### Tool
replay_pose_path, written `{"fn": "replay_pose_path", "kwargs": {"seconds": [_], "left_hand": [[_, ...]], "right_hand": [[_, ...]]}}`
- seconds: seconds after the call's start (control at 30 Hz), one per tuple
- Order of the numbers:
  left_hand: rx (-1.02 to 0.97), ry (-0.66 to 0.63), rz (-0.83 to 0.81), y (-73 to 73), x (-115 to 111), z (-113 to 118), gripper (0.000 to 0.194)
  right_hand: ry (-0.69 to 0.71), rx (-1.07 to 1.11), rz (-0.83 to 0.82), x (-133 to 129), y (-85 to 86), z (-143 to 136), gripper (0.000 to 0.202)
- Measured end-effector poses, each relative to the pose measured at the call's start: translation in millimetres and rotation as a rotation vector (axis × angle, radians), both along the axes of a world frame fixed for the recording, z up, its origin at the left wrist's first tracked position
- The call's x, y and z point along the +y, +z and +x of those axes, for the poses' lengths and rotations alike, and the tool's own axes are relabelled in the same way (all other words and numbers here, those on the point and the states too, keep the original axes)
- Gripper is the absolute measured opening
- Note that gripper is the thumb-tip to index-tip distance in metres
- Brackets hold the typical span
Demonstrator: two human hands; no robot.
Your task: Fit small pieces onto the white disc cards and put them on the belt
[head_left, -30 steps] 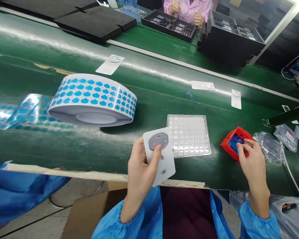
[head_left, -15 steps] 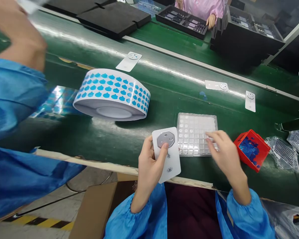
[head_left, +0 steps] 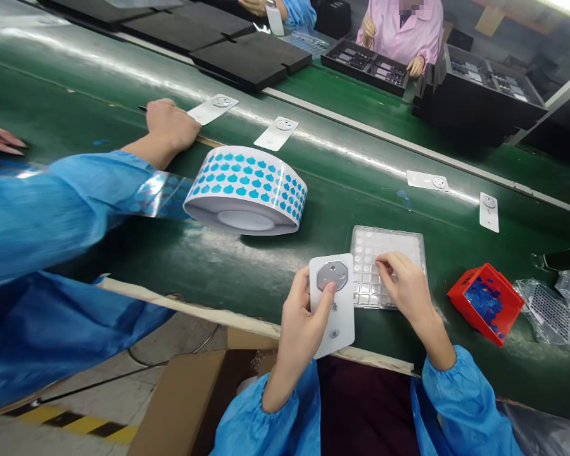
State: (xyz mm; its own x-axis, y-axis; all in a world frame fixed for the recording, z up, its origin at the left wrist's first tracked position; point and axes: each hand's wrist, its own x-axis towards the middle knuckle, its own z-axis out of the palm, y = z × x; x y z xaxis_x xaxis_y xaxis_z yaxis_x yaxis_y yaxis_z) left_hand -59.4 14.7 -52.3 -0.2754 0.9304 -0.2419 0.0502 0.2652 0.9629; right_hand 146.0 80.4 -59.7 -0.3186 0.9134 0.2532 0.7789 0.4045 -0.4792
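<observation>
1 white card [head_left: 342,313] | left hand [head_left: 300,335] | fingers [head_left: 301,286] behind, thumb [head_left: 323,305] on front

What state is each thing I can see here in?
Left hand: closed on the white panel.
White panel: held up, gray plate facing the camera.
Right hand: over the clear tray, fingertips close together; can't tell whether it holds anything.
Clear tray: lying flat, partly hidden.
Red box: open, blue pieces inside.
Sticker roll: wound, blue shapes outward.
Black tray: open, loaded.
</observation>
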Motion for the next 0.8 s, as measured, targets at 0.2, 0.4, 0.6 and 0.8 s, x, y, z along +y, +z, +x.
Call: {"fn": "replay_pose_path", "kwargs": {"seconds": [0.2, 0.4, 0.6, 0.8], "left_hand": [[-0.018, -0.119, 0.09, 1.0, 1.7, 21.3, 0.03], [0.025, -0.141, 0.128, 4.9, -0.4, 33.8, 0.027], [0.13, -0.14, 0.174, 7.6, -2.4, 37.7, 0.022], [0.18, -0.147, 0.204, 7.3, -2.9, 38.6, 0.023]], "right_hand": [[-0.141, 0.828, -0.366, -34.6, 27.1, -8.1, 0.013], [-0.236, 1.017, -0.522, -44.3, 37.7, -13.4, 0.021], [-0.292, 0.969, -0.528, -46.0, 33.2, -15.2, 0.021], [-0.298, 0.845, -0.494, -46.9, 33.2, -15.8, 0.027]]}}
